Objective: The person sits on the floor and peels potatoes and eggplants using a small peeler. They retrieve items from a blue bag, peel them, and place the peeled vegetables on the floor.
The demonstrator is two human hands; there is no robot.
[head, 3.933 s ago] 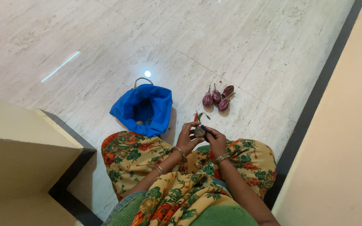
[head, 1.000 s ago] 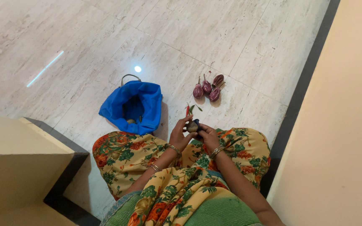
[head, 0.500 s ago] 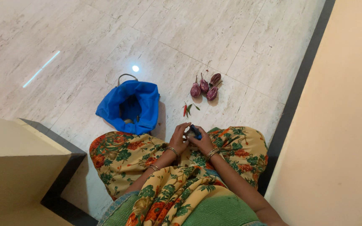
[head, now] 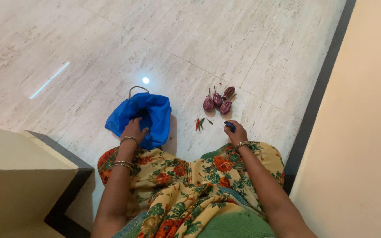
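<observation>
Head view: left hand (head: 133, 130) is laid open on the blue bag (head: 155, 115), fingers at its mouth. A small dark-blue object (head: 229, 126) is gripped by the right hand (head: 237, 133). Chillies (head: 199, 123) are seen between the hands; small aubergines (head: 219, 101) beyond the right hand, nothing between.

Blue bag (head: 154, 115), purple brinjals (head: 218, 102), red and green chillies (head: 198, 123), pale marble floor (head: 89, 39).
</observation>
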